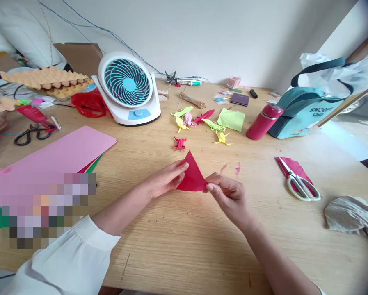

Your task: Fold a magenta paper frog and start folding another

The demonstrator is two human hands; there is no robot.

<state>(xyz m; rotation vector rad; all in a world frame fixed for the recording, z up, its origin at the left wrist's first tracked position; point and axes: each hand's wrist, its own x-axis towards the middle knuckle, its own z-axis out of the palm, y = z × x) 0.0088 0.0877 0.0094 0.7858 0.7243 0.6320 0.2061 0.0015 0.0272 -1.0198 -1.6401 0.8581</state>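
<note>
Red paper triangle sits at the middle of the tabletop, lifted slightly off the wood and held between both hands, its apex pointing far. The left hand pinches the triangle's left edge with fingers stretched flat along it, thumb underneath, so it is closed on the paper; the right hand grips the near right corner between thumb and curled fingers, likewise closed on the sheet. To fold cleanly here, I judge the edges should be matched exactly at the corner before any crease is pressed, with the paper laid flat on the wood and the crease run from the middle outward. Both forearms come in from the near edge and converge, the left in a white sleeve, wrists low over the surface. Just far of the triangle lies a small red folded frog, and beyond it a cluster of yellow, green and pink folded figures. White-handled scissors rest on a red scrap at right; a stack of coloured sheets lies at left, a small fan stands far left.
</note>
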